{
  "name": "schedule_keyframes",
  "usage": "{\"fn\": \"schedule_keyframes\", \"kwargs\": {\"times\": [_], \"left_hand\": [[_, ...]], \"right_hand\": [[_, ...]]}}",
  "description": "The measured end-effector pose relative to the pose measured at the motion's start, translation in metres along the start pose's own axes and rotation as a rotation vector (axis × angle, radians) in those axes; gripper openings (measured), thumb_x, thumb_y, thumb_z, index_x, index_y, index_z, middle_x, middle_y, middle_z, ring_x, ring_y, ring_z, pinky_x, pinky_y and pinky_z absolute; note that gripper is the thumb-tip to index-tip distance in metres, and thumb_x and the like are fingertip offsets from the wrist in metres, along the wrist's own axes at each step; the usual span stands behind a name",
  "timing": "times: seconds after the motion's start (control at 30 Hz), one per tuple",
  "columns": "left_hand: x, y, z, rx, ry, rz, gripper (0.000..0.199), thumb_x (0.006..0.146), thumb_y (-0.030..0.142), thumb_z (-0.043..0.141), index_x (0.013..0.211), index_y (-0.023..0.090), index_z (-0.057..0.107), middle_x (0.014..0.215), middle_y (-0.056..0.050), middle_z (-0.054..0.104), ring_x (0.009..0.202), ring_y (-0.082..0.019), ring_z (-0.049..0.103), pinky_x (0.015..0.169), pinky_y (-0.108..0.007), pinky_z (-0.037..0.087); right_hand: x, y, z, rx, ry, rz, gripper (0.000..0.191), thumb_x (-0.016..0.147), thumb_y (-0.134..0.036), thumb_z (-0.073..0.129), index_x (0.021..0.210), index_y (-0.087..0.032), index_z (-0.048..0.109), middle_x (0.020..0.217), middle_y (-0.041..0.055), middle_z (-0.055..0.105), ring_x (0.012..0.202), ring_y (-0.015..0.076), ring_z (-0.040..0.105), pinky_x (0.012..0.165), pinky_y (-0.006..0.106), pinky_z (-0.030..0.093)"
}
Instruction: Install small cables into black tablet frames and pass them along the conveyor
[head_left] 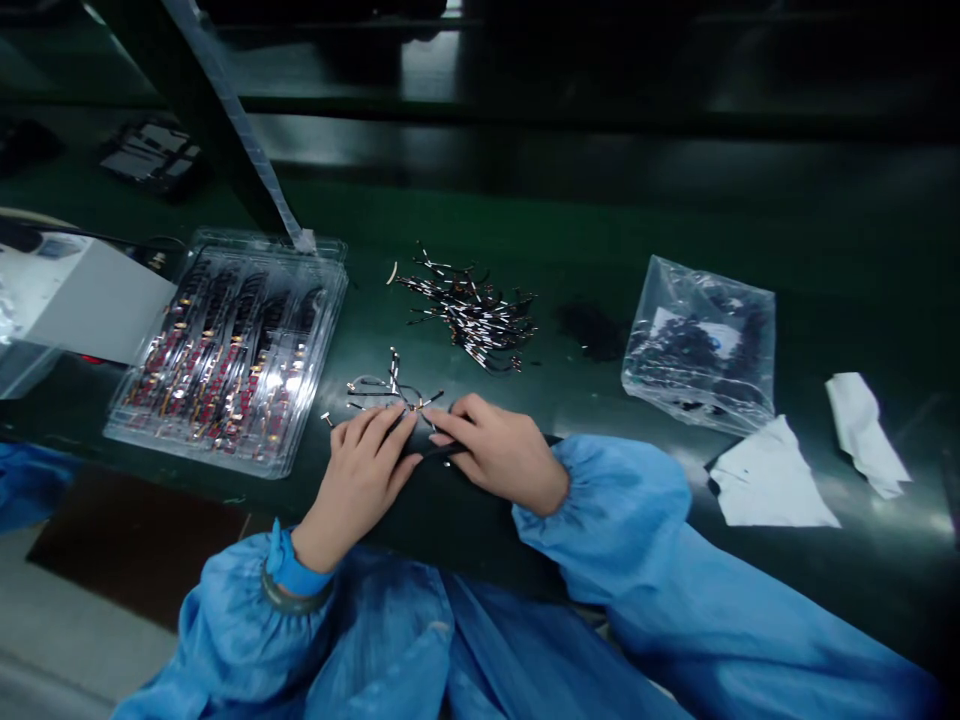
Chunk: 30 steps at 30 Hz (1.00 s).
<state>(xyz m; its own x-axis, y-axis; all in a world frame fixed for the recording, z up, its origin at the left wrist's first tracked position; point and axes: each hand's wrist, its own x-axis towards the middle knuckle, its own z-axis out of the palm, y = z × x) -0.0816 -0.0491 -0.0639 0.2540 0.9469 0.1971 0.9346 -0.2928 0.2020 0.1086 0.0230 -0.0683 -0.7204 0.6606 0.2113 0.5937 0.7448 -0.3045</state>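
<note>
My left hand (364, 470) lies low over the dark bench, its fingertips bent together on a small black cable part (411, 400) with metal ends. Close on its right, my right hand (501, 450) is closed in a pinch around a slim dark tool (442, 452); fingers cover most of it, so its kind is unclear. Fingertips of both hands nearly meet at the same spot. A few loose cable parts (394, 370) lie just beyond my left fingers. Farther off is a tangled pile of short black cables with shiny metal ends (480, 318).
Left of my hands, clear plastic trays (315, 390) hold rows of small parts. A white box (97, 300) stands beside them. To the right are a clear plastic bag of dark pieces (701, 345) and white papers (776, 480). A slanted post (240, 130) rises behind the trays.
</note>
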Motion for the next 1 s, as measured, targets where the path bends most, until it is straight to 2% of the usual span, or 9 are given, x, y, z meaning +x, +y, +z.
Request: {"fn": "schedule_keyframes", "kwargs": {"times": [0.13,0.3,0.5,0.6,0.73,0.87,1.0], "left_hand": [[0.003,0.004,0.0,0.08,-0.009,-0.036,0.036,0.093,0.028,0.046,0.125,0.015,0.051,0.127,-0.012,0.058,0.112,-0.028,0.05,0.086,-0.041,0.037],[0.005,0.006,0.003,0.11,0.01,-0.059,0.035,0.092,0.029,0.047,0.123,0.013,0.054,0.123,-0.013,0.059,0.108,-0.028,0.051,0.085,-0.041,0.038],[0.01,0.01,0.005,0.174,-0.037,-0.022,0.04,0.093,0.033,0.045,0.13,0.02,0.051,0.131,-0.01,0.055,0.112,-0.028,0.05,0.084,-0.041,0.037],[0.009,0.007,0.004,0.211,-0.016,-0.083,0.042,0.092,0.035,0.045,0.13,0.018,0.051,0.131,-0.011,0.055,0.112,-0.029,0.05,0.084,-0.043,0.037],[0.01,0.008,0.003,0.197,0.009,-0.112,0.04,0.093,0.034,0.044,0.128,0.016,0.053,0.132,-0.015,0.052,0.116,-0.031,0.048,0.086,-0.045,0.037],[0.023,0.018,0.003,0.174,0.031,-0.123,0.047,0.093,0.038,0.041,0.131,0.011,0.049,0.135,-0.021,0.048,0.119,-0.033,0.047,0.089,-0.047,0.038],[0.039,0.027,0.009,0.159,0.003,-0.131,0.054,0.09,0.044,0.046,0.132,0.009,0.046,0.137,-0.022,0.046,0.124,-0.036,0.044,0.094,-0.05,0.037]], "right_hand": [[-0.005,-0.006,0.004,-0.143,-0.006,0.011,0.026,0.092,-0.029,0.047,0.11,-0.021,0.064,0.084,0.0049,0.062,0.068,0.0157,0.057,0.051,0.028,0.035],[-0.02,-0.011,0.006,-0.171,0.034,0.106,0.03,0.092,-0.025,0.044,0.115,-0.014,0.061,0.082,0.0067,0.062,0.072,0.0169,0.057,0.054,0.028,0.038],[-0.02,-0.015,0.006,-0.202,-0.027,0.186,0.033,0.09,-0.022,0.047,0.119,-0.016,0.06,0.082,0.006,0.062,0.072,0.017,0.058,0.054,0.029,0.036],[-0.023,-0.013,0.005,-0.235,0.037,0.239,0.033,0.092,-0.024,0.044,0.117,-0.014,0.062,0.077,0.006,0.062,0.069,0.0168,0.058,0.055,0.029,0.036],[-0.023,-0.008,0.004,-0.196,0.137,0.203,0.03,0.093,-0.026,0.044,0.108,-0.013,0.066,0.077,0.0053,0.064,0.067,0.0158,0.059,0.055,0.028,0.036],[-0.019,0.001,-0.001,-0.121,0.26,0.251,0.027,0.094,-0.026,0.044,0.099,-0.016,0.069,0.079,0.0038,0.065,0.068,0.0142,0.061,0.059,0.025,0.039],[-0.022,0.023,-0.005,-0.104,0.336,0.338,0.026,0.093,-0.027,0.045,0.097,-0.017,0.068,0.08,0.004,0.067,0.071,0.0159,0.063,0.06,0.025,0.042]]}}
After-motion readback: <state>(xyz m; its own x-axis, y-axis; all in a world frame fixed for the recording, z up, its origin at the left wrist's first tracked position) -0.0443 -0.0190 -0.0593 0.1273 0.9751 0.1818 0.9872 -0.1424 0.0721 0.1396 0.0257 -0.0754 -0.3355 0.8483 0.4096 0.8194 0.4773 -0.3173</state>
